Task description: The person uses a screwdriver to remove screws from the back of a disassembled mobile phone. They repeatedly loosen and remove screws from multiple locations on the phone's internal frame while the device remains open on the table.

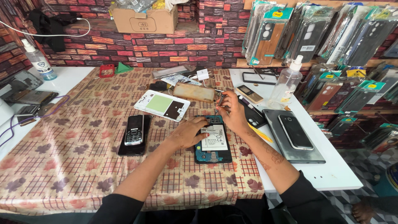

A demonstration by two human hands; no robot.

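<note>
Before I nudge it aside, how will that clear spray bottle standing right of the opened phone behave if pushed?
The clear spray bottle stands tall on a narrow base, so a push near the top would probably tip it. It looks nearly empty, so it is likely light and may slide easily on the smooth white table. If it falls, its round body could roll toward the small bar phone.

The tablecloth (74, 153) is beige with a red-brown check and brown leaf motifs; the wall (174, 45) behind shows brick pattern in red, orange and dark grey. The opened phone (213, 141) under the hands has a blue board and white battery. The back cover (162, 105) at centre is white with a pale green panel; the keypad phone (134, 130) on the left is black and silver.
</note>
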